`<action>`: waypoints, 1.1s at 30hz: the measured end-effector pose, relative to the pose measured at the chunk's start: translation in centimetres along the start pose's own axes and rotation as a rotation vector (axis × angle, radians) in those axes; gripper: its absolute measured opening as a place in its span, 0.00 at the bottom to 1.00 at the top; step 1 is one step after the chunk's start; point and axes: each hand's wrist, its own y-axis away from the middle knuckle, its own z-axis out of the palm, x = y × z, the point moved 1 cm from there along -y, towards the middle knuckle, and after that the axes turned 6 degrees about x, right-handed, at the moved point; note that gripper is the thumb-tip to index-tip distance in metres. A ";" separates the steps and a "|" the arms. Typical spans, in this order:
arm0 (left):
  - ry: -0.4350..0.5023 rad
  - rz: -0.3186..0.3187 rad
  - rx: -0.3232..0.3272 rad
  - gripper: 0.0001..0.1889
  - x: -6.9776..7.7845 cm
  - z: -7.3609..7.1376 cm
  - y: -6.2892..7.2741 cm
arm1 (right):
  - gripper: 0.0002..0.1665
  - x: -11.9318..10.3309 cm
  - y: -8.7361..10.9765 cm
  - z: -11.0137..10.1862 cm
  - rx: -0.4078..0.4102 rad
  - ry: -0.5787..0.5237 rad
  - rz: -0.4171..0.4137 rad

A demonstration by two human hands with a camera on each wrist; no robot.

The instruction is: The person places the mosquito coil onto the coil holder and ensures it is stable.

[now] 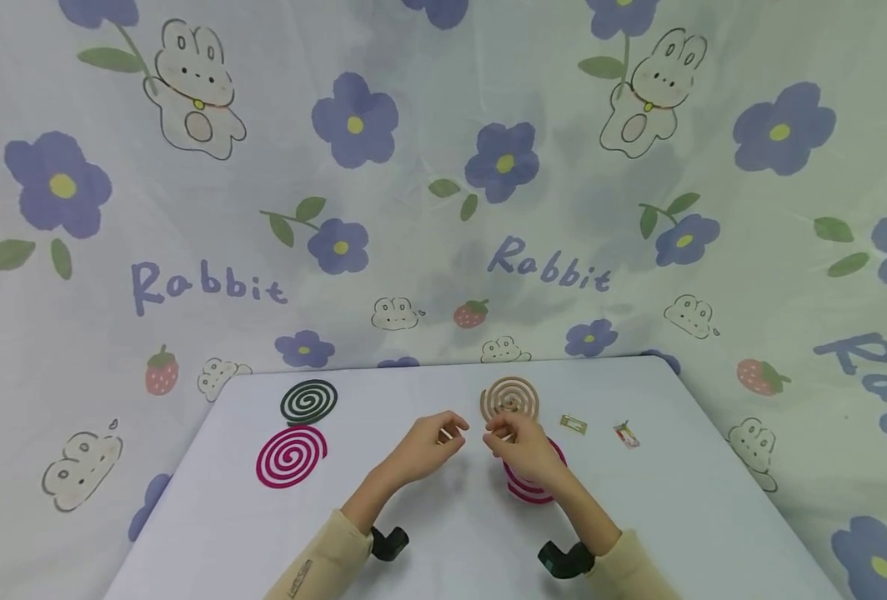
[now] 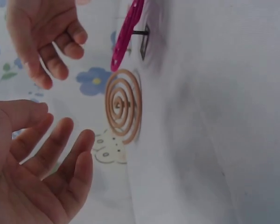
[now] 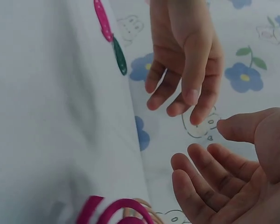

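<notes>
My left hand (image 1: 426, 447) hovers over the middle of the table, its fingers loosely bent with nothing between them. Facing it, my right hand (image 1: 528, 454) is likewise relaxed and holds nothing; the fingertips of the two hands are apart. Below and partly behind the right hand is a magenta mosquito coil (image 1: 531, 492), which in the left wrist view stands raised on a small metal stand (image 2: 143, 42). Just beyond lies a tan mosquito coil (image 1: 536, 402). Over on the left are a second magenta coil (image 1: 291, 456) and a dark green coil (image 1: 308, 402).
Right of the tan coil lie a small gold-coloured metal piece (image 1: 573, 424) and a similar piece with red on it (image 1: 627, 434). A dark wrist camera (image 1: 390, 544) hangs below each forearm. Behind the white table (image 1: 428, 383) rises a printed rabbit-and-flower cloth (image 1: 413, 208).
</notes>
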 end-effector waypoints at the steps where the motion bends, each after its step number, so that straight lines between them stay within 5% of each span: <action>1: -0.013 0.007 0.004 0.08 -0.1 -0.2 0.3 | 0.11 0.1 0.1 0.2 -0.007 -0.011 0.007; 10: -0.049 -0.012 0.027 0.08 -1.5 -1.6 2.7 | 0.12 0.9 0.6 2.3 -0.049 -0.035 0.083; 26: -0.054 -0.084 0.083 0.10 -5.7 -4.1 7.2 | 0.12 2.1 0.9 5.5 -0.122 -0.139 0.068; 33: -0.060 -0.137 0.136 0.10 -7.2 -6.0 9.1 | 0.11 1.0 1.2 6.7 -0.142 -0.143 0.067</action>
